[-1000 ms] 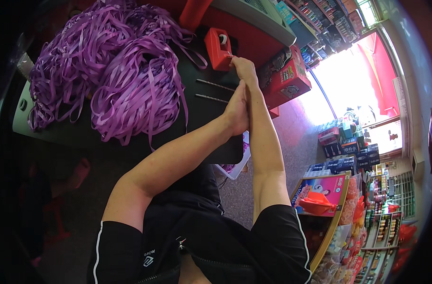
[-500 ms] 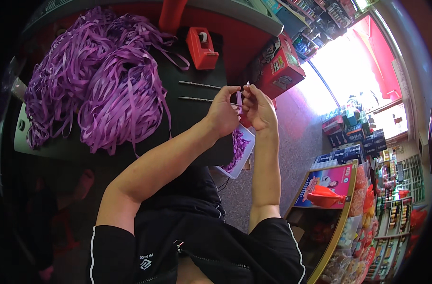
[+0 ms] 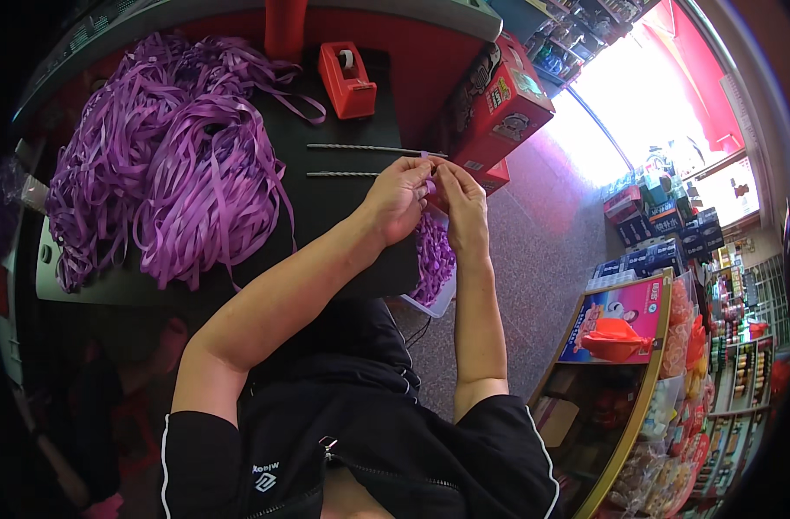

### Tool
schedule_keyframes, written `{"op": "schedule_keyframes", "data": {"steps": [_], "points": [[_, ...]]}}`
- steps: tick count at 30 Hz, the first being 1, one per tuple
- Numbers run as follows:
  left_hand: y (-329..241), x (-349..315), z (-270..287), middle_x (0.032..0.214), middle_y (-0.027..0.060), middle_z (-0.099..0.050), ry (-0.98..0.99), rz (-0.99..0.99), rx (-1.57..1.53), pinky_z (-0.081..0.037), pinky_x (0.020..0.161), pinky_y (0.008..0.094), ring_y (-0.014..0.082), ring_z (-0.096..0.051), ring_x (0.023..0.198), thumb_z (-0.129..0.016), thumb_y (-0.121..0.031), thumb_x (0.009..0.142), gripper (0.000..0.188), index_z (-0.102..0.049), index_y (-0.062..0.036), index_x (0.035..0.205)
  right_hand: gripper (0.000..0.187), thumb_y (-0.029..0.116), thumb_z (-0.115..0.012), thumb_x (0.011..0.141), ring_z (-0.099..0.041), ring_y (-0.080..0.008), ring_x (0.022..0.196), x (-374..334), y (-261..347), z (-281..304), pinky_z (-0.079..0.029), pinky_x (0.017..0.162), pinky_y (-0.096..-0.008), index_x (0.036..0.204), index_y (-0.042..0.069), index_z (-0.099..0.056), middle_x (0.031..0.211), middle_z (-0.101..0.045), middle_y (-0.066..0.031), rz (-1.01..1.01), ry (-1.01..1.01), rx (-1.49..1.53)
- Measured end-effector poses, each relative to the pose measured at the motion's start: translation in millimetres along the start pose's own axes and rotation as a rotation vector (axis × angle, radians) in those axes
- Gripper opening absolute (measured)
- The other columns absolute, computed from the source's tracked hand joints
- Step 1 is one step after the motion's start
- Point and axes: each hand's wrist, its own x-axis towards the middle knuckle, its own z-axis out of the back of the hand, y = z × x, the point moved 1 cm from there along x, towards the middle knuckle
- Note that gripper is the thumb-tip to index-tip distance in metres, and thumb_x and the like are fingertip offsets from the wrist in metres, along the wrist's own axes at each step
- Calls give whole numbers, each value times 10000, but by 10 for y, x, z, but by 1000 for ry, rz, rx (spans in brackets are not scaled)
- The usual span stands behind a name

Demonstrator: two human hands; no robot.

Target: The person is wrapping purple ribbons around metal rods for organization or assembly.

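Note:
A strip of purple ribbon [image 3: 430,186] runs between my two hands, beside the ends of two thin twisted metal rods [image 3: 347,147]. My left hand [image 3: 393,201] is closed in a pinch on the ribbon, next to the lower rod. Touching its fingertips, my right hand [image 3: 464,206] pinches the ribbon too; the exact grip is partly hidden by the fingers. The rods jut out past the right edge of the dark table [image 3: 343,229]. Below the hands, a white tub [image 3: 447,298] holds many short purple ribbon pieces [image 3: 434,255].
A big heap of purple ribbon [image 3: 209,186] covers the table's left. A red tape dispenser [image 3: 352,95] stands at the back. Red boxes [image 3: 507,104] lie beyond the table's right edge. A glass-fronted cabinet [image 3: 603,398] is at the right. At lower left, another person's leg shows dimly.
Both hands have drawn closer together, and the right hand's fingertips have come down to the ribbon by the left hand's. The whole view has shifted slightly.

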Motion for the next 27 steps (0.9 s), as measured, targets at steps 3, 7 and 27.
{"op": "schedule_keyframes", "data": {"steps": [3, 7, 27], "points": [[27, -4, -60, 855, -11, -539, -27, 13, 41, -390, 666, 257, 109, -496, 784, -569, -157, 948, 44, -554, -118, 935, 262, 242, -576, 940, -607, -138, 736, 13, -23, 152, -468, 671, -279, 1000, 19, -699, 851, -678, -72, 191, -21, -442], [11, -2, 30, 874, -18, -527, -33, 2, 128, -370, 754, 280, 120, -477, 846, -604, -166, 927, 62, -555, -137, 902, 436, 377, -500, 961, -634, -255, 897, 94, 387, 154, -453, 813, -370, 840, 16, -713, 883, -667, -178, 115, -47, -675], [15, -24, -104, 1249, 117, -465, -107, 29, 58, -130, 1114, 406, 242, -378, 1227, -548, -324, 947, 364, -434, -179, 1261, 201, 193, -662, 875, -579, -78, 836, 665, 491, 397, -451, 765, -227, 949, 7, -674, 877, -646, -7, -224, 513, -476]]}}
